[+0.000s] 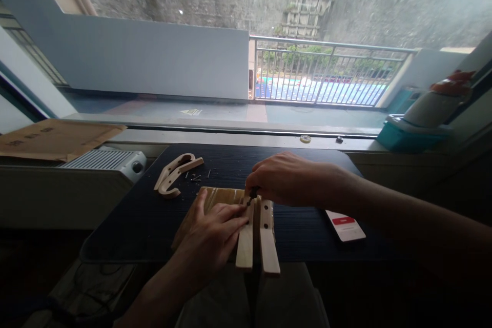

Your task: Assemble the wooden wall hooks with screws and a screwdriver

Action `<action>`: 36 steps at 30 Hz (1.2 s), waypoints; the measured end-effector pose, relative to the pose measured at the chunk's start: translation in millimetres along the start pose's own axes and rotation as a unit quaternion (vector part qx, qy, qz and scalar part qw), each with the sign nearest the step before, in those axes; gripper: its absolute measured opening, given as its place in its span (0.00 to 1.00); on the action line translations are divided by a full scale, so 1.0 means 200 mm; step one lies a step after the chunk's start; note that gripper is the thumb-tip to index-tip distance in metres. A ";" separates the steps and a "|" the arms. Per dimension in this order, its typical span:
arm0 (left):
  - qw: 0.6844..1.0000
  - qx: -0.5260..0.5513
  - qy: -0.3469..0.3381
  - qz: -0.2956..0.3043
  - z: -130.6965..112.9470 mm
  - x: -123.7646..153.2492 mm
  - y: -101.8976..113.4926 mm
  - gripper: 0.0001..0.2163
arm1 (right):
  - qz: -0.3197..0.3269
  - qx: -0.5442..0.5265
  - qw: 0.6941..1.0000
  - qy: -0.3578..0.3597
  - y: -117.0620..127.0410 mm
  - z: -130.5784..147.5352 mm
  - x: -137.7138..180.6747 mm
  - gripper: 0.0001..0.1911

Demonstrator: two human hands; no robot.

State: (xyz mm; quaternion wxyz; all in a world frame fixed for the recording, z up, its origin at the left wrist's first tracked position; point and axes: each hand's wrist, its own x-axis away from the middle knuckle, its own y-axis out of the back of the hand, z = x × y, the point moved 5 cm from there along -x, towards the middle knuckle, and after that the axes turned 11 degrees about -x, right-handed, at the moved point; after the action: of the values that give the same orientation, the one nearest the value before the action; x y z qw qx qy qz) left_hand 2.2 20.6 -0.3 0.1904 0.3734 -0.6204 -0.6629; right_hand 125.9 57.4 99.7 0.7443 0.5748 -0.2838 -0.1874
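Note:
A wooden block (222, 195) lies near the table's front edge. Two pale wooden pieces sit on its right part: the left piece (244, 253) and the right piece (270, 256), their flat ends jutting toward me. Dark holes show in the right piece. My left hand (215, 228) lies on the block, fingers stretched out and touching the left piece. Above that piece, my right hand (274, 179) is closed round a small dark tool (252, 193), its lower end near my left fingertips. The fist hides the tool's upper part, so its exact kind is unclear.
Two curved wooden hooks (175, 174) lie at the table's back left, beside several loose screws (195, 178). A phone (346, 226) is on the right. A cardboard envelope (61, 138) lies left; a roll of tape (305, 139) and a teal container (411, 136) stand along the windowsill.

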 end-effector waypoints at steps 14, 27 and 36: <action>1.000 -0.006 -0.003 -0.006 -0.01 0.01 0.00 0.16 | -0.024 0.019 0.998 -0.055 -0.01 -0.02 -0.06 0.14; 1.000 0.001 -0.005 0.010 0.00 0.02 -0.01 0.17 | 0.002 0.002 1.000 -0.001 0.00 0.01 -0.02 0.10; 1.000 0.001 -0.002 0.009 0.00 0.02 -0.01 0.17 | -0.014 -0.019 0.999 -0.034 -0.01 -0.01 -0.06 0.11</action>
State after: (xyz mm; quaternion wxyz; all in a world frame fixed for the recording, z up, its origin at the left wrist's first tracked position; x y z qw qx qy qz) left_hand 0.8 17.5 -3.7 0.1948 0.3665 -0.6245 -0.6617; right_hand 117.4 66.4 95.5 0.7424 0.5575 -0.2973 -0.2230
